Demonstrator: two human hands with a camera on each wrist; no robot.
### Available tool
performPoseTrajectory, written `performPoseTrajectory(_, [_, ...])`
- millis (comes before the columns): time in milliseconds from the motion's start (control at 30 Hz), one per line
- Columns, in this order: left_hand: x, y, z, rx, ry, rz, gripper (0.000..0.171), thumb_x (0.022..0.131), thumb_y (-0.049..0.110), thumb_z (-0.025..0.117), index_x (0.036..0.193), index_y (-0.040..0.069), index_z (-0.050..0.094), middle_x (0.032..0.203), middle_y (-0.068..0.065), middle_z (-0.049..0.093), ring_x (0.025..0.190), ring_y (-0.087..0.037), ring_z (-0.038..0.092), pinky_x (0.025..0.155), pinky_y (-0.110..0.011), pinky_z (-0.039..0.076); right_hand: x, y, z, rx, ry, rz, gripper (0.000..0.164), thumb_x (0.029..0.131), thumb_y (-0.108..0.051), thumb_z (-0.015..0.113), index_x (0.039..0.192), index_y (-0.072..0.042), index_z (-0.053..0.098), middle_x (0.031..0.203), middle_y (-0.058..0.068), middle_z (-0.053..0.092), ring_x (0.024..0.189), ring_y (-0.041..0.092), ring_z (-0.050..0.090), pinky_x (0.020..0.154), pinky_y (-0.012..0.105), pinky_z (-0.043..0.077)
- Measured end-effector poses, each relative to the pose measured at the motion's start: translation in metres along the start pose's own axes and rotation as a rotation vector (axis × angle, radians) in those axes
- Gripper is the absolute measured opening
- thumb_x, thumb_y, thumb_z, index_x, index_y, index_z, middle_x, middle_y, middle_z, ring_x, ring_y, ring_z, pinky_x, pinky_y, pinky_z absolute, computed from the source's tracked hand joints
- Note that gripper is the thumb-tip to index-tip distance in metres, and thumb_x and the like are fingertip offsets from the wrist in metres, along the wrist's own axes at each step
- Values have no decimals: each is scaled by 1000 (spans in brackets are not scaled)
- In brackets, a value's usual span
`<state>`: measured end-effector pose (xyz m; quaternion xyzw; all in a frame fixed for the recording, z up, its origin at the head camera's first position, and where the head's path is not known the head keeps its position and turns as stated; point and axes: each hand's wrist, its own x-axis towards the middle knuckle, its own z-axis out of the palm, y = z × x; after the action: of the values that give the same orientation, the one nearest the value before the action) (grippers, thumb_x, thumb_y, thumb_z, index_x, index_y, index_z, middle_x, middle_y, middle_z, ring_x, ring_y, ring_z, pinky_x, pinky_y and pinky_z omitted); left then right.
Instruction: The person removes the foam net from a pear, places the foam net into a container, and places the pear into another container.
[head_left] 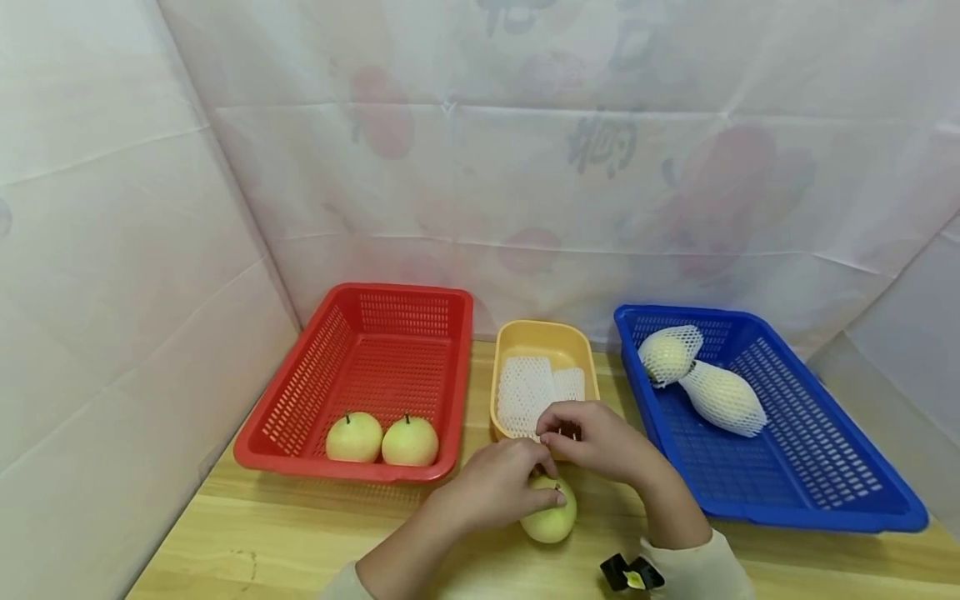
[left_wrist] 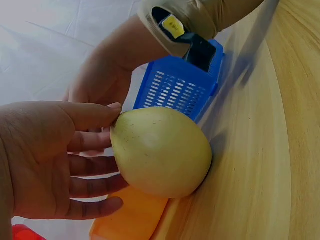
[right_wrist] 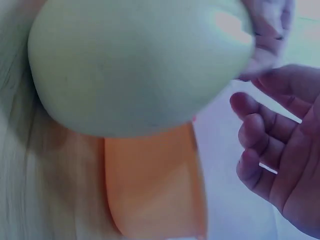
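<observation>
A yellow-green pear [head_left: 550, 518] rests on the wooden table in front of the yellow basket [head_left: 545, 330]. My left hand [head_left: 504, 485] holds it by the top, thumb near the stem and fingers on the far side. The left wrist view shows this pear [left_wrist: 162, 152] upright, its base at the wood. My right hand [head_left: 600, 442] is just beyond, at the yellow basket's near rim, its fingers bent and nothing visible in them. In the right wrist view those fingers [right_wrist: 252, 130] curl loosely beside the pear [right_wrist: 135, 65]. White foam nets [head_left: 525, 392] lie in the yellow basket.
To the left stands a red basket [head_left: 466, 367] with two bare pears [head_left: 409, 441] at its near end. A blue basket [head_left: 787, 518] on the right holds two pears in foam nets [head_left: 723, 398]. A patterned cloth [head_left: 525, 167] hangs behind the table.
</observation>
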<state>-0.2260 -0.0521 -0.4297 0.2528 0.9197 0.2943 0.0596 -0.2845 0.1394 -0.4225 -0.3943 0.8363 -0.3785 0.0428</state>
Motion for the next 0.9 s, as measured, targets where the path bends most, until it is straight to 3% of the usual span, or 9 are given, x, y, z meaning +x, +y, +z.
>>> performPoseTrajectory(133, [0,-3,1,-26,-48,-10,31,85,47,74,106,24,69,98,17,66,89,0,59,71,-24,48,-12,-3,-9,155,-103,-10,6,97,-13,62,92,-16,65,78,1,63,67,3,52,57,23,48])
performPoseTrajectory(233, [0,-6,3,-47,-88,12,34,82,50,76,108,30,66,99,21,64,89,1,58,69,-25,48,-18,-6,-13,225,-210,-27,3,95,-14,65,94,-12,65,75,2,60,64,1,49,55,21,46])
performPoseTrajectory(333, [0,-7,5,-86,-149,14,35,76,45,82,102,32,63,90,20,62,79,1,56,61,-24,46,-21,-9,-12,240,-315,9,10,89,-19,72,96,-12,68,72,-3,59,62,0,50,53,21,47])
performPoseTrajectory(467, [0,-9,11,-126,-221,5,42,70,37,88,98,28,59,79,15,57,66,-1,51,54,-22,44,-20,-11,-7,188,-369,80,12,80,-17,80,89,-16,72,70,-8,61,61,0,53,54,21,49])
performPoseTrajectory(700, [1,-13,15,-177,-227,55,53,70,36,88,111,30,55,88,16,56,75,1,53,63,-20,46,-16,-17,-7,85,-288,82,7,84,-18,78,80,-21,73,73,-11,66,62,-1,56,56,21,51])
performPoseTrajectory(800, [3,-12,12,-250,-175,116,56,72,33,87,117,30,53,96,15,57,80,0,55,67,-19,49,-19,-20,-12,93,-182,35,6,87,-18,76,84,-23,73,77,-10,69,65,1,57,57,23,52])
performPoseTrajectory(900, [3,-10,6,-320,-79,143,66,73,33,87,128,32,51,113,14,57,92,-2,57,75,-20,50,-23,-23,-16,113,-7,-44,8,88,-14,74,87,-22,73,77,-8,69,64,3,56,55,24,51])
